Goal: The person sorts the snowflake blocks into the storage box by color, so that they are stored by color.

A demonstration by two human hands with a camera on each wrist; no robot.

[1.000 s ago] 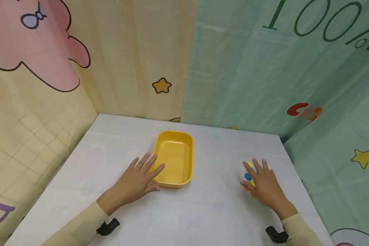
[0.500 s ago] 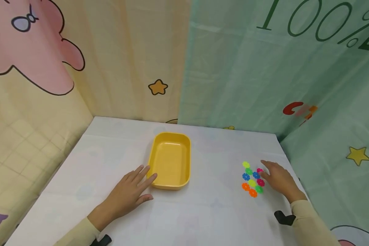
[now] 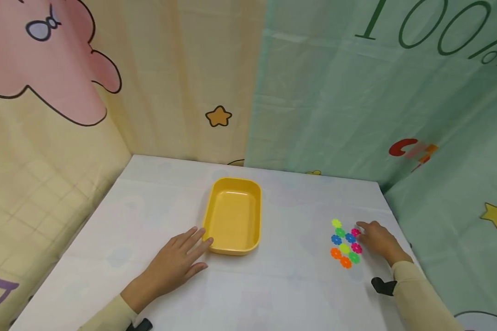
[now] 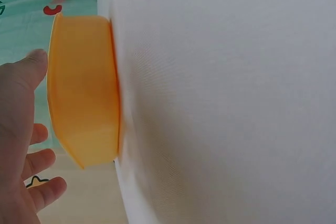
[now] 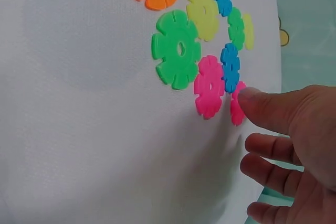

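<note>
My right hand (image 3: 378, 240) is at the far edge of a cluster of flat, flower-shaped plastic discs. Its thumb (image 5: 268, 109) overlaps a pink disc (image 5: 237, 111) in the right wrist view, and the other fingers are spread apart, loosely bent. Around that disc lie another pink disc (image 5: 209, 87), blue discs (image 3: 336, 239), green discs (image 3: 354, 257), yellow discs (image 3: 344, 248) and orange discs (image 3: 345, 262). My left hand (image 3: 174, 263) has relaxed, extended fingers by the near left corner of a yellow rectangular tray (image 3: 258, 220), fingertips right at its rim.
A white cloth covers the table (image 3: 273, 289). Printed curtains (image 3: 314, 92) stand along its back and sides. Both forearms carry black wrist mounts (image 3: 383, 287). Between tray and discs lies a stretch of bare cloth.
My right hand drew back right off the discs, uncovering them, then moved slightly toward the far pink one. My left hand slid back from over the tray to its near left corner.
</note>
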